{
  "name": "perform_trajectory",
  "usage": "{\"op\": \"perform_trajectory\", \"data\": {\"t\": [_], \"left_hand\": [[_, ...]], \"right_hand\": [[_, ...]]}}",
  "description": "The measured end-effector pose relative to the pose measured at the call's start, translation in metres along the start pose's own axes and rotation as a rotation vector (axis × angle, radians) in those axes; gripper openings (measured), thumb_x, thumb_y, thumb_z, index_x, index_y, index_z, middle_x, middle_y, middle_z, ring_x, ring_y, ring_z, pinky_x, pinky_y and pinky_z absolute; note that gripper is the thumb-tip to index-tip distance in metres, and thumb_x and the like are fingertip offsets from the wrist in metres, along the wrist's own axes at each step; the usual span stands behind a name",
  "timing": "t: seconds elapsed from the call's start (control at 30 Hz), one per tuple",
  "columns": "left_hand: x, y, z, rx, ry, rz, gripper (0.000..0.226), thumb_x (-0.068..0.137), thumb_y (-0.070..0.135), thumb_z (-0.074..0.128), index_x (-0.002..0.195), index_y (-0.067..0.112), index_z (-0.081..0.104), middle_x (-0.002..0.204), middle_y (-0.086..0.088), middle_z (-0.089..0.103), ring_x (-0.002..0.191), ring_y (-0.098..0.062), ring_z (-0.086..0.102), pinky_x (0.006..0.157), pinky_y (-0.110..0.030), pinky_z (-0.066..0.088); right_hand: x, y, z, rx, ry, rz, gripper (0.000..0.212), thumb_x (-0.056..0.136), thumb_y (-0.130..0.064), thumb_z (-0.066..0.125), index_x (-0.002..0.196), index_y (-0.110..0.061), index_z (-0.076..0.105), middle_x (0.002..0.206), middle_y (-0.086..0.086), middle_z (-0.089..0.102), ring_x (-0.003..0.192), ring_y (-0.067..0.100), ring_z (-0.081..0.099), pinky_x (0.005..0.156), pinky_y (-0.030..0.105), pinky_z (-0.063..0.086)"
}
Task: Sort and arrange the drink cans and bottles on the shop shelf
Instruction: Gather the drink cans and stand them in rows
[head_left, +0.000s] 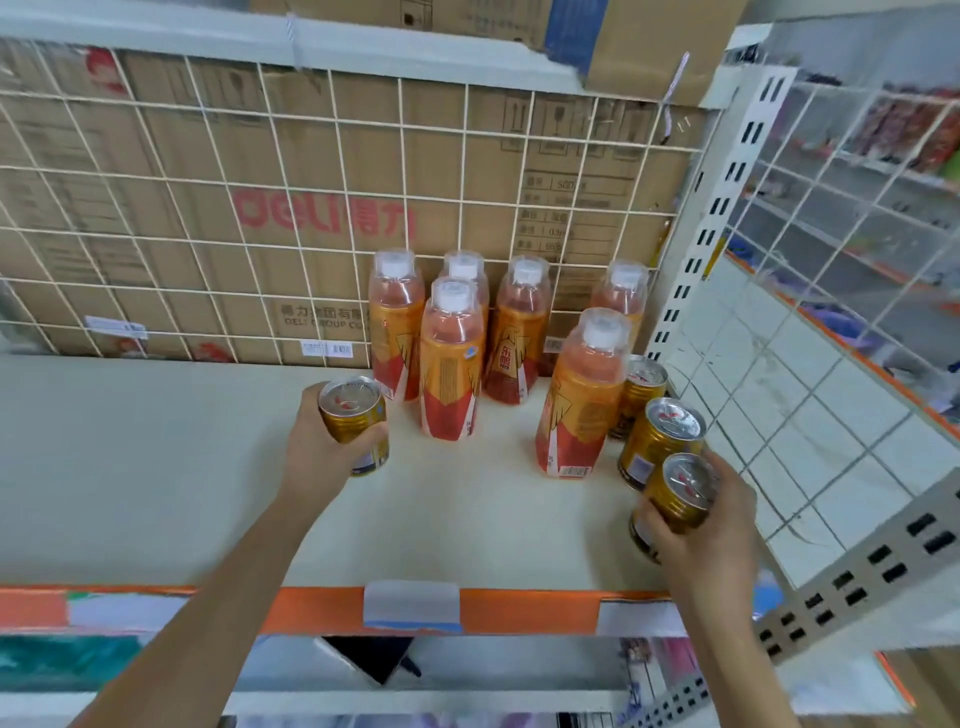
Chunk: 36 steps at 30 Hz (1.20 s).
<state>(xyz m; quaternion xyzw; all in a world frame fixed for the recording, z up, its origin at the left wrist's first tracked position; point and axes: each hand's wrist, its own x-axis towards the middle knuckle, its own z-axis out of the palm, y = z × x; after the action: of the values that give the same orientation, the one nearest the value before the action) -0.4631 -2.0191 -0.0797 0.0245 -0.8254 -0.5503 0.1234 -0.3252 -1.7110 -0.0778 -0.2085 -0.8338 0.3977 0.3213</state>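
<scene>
On the pale shelf (156, 467) stand several orange drink bottles (451, 364) with white caps, grouped at the back right. My left hand (317, 447) grips a gold can (356, 421) just left of the bottles. My right hand (701, 525) grips another gold can (680, 493) near the shelf's right front. Behind that one, two more gold cans (665, 436) (641, 387) stand in a line along the right side, beside the nearest bottle (584, 395).
A white wire grid (208, 208) backs the shelf, with cardboard boxes (311, 218) behind it. A perforated upright (711, 218) and wire side panel (810, 364) close the right end. An orange price strip (322, 608) runs along the front edge.
</scene>
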Motion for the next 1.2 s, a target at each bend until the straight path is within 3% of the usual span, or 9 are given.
{"op": "perform_trajectory", "data": {"t": [0.2, 0.4, 0.5, 0.6, 0.7, 0.83, 0.93, 1.1, 1.2], "left_hand": [[-0.025, -0.003, -0.023, -0.082, 0.151, 0.024, 0.066, 0.07, 0.012, 0.079, 0.124, 0.014, 0.042, 0.111, 0.001, 0.052, 0.102, -0.02, 0.052, 0.083, -0.031, 0.043], [-0.062, -0.002, -0.096, -0.122, 0.304, 0.08, 0.067, 0.07, 0.009, 0.078, 0.126, 0.017, 0.042, 0.114, 0.003, 0.051, 0.101, -0.016, 0.05, 0.083, -0.029, 0.042], [-0.087, -0.009, -0.144, -0.087, 0.356, 0.114, 0.065, 0.068, 0.006, 0.08, 0.119, 0.025, 0.043, 0.113, 0.003, 0.051, 0.1, -0.014, 0.05, 0.076, -0.015, 0.041], [-0.117, -0.02, -0.197, -0.069, 0.392, 0.122, 0.069, 0.058, 0.013, 0.086, 0.105, 0.041, 0.043, 0.102, 0.008, 0.055, 0.091, -0.002, 0.053, 0.069, -0.003, 0.039], [-0.15, -0.036, -0.252, -0.046, 0.446, 0.094, 0.058, 0.05, 0.035, 0.078, 0.096, 0.051, 0.045, 0.095, 0.022, 0.055, 0.084, 0.015, 0.054, 0.068, 0.002, 0.038], [-0.196, -0.064, -0.322, -0.013, 0.539, 0.013, 0.06, 0.045, 0.049, 0.074, 0.098, 0.053, 0.046, 0.097, 0.024, 0.055, 0.086, 0.011, 0.055, 0.072, -0.01, 0.045], [-0.232, -0.087, -0.369, 0.006, 0.63, -0.018, 0.059, 0.044, 0.051, 0.072, 0.097, 0.05, 0.047, 0.092, 0.025, 0.06, 0.082, 0.015, 0.055, 0.07, -0.007, 0.045], [-0.286, -0.108, -0.434, 0.031, 0.76, -0.105, 0.057, 0.042, 0.05, 0.071, 0.095, 0.046, 0.05, 0.093, 0.024, 0.063, 0.087, 0.001, 0.06, 0.074, -0.021, 0.048], [-0.309, -0.116, -0.464, 0.05, 0.849, -0.129, 0.056, 0.042, 0.051, 0.071, 0.093, 0.047, 0.05, 0.093, 0.024, 0.064, 0.084, 0.006, 0.059, 0.072, -0.013, 0.048]], "right_hand": [[-0.007, -0.023, -0.007, 0.07, -0.084, -0.002, 0.073, 0.067, -0.018, 0.08, 0.125, -0.036, 0.04, 0.119, -0.005, 0.054, 0.099, 0.014, 0.056, 0.076, 0.03, 0.045], [-0.033, -0.073, -0.002, 0.139, -0.167, -0.106, 0.078, 0.065, -0.02, 0.083, 0.129, -0.032, 0.04, 0.117, -0.009, 0.055, 0.101, 0.017, 0.059, 0.085, 0.043, 0.05], [-0.057, -0.098, 0.012, 0.163, -0.227, -0.142, 0.074, 0.066, -0.018, 0.083, 0.127, -0.028, 0.042, 0.116, -0.006, 0.055, 0.102, 0.021, 0.058, 0.085, 0.043, 0.05], [-0.088, -0.125, 0.032, 0.174, -0.316, -0.167, 0.074, 0.065, -0.015, 0.083, 0.127, -0.024, 0.044, 0.114, -0.006, 0.055, 0.099, 0.019, 0.055, 0.081, 0.035, 0.045], [-0.124, -0.151, 0.055, 0.205, -0.435, -0.165, 0.079, 0.065, -0.014, 0.083, 0.131, -0.027, 0.041, 0.114, -0.005, 0.055, 0.097, 0.018, 0.053, 0.079, 0.031, 0.04], [-0.175, -0.183, 0.089, 0.224, -0.548, -0.252, 0.081, 0.063, -0.015, 0.085, 0.131, -0.027, 0.041, 0.121, -0.001, 0.054, 0.098, 0.017, 0.052, 0.079, 0.03, 0.04], [-0.213, -0.209, 0.117, 0.252, -0.642, -0.307, 0.083, 0.062, -0.017, 0.086, 0.13, -0.031, 0.041, 0.123, 0.0, 0.055, 0.103, 0.02, 0.054, 0.082, 0.032, 0.042], [-0.267, -0.26, 0.157, 0.34, -0.842, -0.423, 0.082, 0.063, -0.017, 0.085, 0.128, -0.036, 0.039, 0.123, -0.004, 0.054, 0.102, 0.014, 0.051, 0.081, 0.025, 0.04], [-0.293, -0.291, 0.183, 0.383, -0.926, -0.532, 0.081, 0.063, -0.02, 0.085, 0.127, -0.037, 0.038, 0.124, -0.002, 0.053, 0.104, 0.015, 0.053, 0.08, 0.023, 0.041]]}}
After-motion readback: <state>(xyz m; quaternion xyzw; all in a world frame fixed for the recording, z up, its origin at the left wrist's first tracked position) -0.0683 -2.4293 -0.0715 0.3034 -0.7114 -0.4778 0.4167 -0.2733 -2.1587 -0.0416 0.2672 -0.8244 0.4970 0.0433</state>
